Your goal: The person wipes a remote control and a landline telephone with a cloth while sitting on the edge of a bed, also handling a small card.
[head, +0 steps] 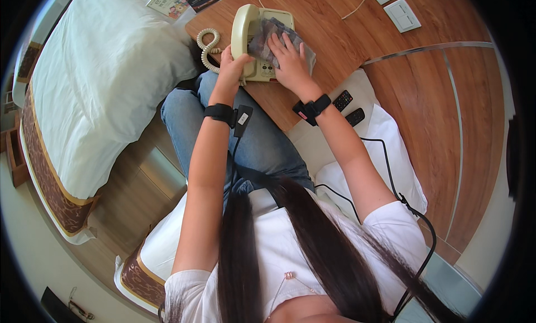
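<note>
A cream corded telephone (268, 71) rests on a wooden bedside table (331, 38). My left hand (230, 69) grips the lower end of its handset (243, 29), which lies along the left side of the phone body. The coiled handset cord (208, 46) loops to the left. My right hand (289, 63) lies with fingers spread on a greyish checked cloth (270, 34), pressing it over the phone's keypad side; part of the cloth hangs past the phone's right edge. The cloth hides most of the keys. Some lower buttons show between my hands.
Two black remote controls (342, 100) lie on white bedding beside the table. A made bed (109, 71) stands at the left. Printed leaflets (169, 3) are at the table's far left. Wall switches (402, 15) sit on the wood panel. Black cables (385, 155) run from my wrist straps.
</note>
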The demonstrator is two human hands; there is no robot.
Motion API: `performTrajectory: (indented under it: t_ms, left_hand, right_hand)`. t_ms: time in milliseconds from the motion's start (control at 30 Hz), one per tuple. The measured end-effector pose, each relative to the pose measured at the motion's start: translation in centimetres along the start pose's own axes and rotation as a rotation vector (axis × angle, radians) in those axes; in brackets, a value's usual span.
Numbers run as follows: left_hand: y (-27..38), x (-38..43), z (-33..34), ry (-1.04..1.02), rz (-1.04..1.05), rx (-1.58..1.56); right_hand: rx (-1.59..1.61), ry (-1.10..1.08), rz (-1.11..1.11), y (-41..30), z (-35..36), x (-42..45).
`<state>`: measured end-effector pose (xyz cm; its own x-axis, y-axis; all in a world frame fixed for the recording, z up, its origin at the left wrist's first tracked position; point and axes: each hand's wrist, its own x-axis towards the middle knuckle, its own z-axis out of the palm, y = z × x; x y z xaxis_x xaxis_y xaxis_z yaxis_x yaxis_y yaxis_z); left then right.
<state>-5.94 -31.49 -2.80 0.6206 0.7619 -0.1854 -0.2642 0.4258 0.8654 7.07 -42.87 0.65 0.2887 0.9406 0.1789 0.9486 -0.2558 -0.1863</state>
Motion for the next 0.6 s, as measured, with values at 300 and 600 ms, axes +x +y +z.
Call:
performTrajectory:
  t_ms: [300,600]
  left_hand:
    - [0.6,-0.4,-0.8,-0.097,-0.041,-0.058]
    - [0.8,-0.9,-0.8,-0.128,-0.03,-0.095]
  right_hand:
    - [0.083,-0.209,-0.034,-1.5,-2.3,-5.5]
    - [1.286,0.007,0.585,3.1,-6.8,-7.9]
